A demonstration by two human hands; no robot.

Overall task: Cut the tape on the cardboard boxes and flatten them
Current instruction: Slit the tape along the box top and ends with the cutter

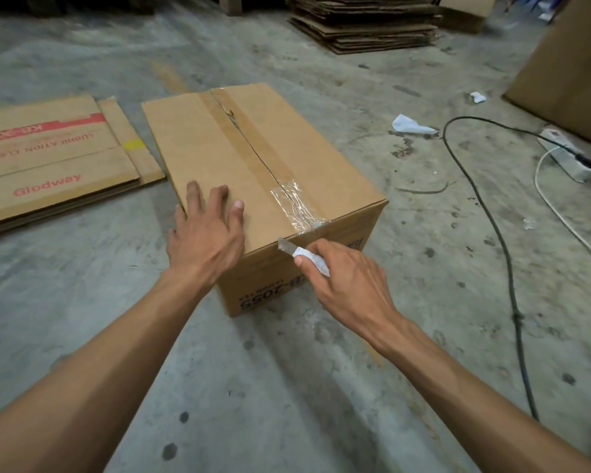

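Our left hand [207,238] lies flat with fingers spread on the top of the cardboard box [249,172], which sits closed on the concrete floor [287,387], while our right hand [343,273] grips a small blade [287,246] wrapped in white paper, its tip touching the box's near top edge just beside the crinkled clear tape [297,206]. Brown tape [243,138] runs along the centre seam (already split at the far end). Flattened boxes [55,155] lie to the left, a stack of flat cardboard [365,25] sits farther back, and a black cable [492,216] and a power strip [567,153] lie to the right.
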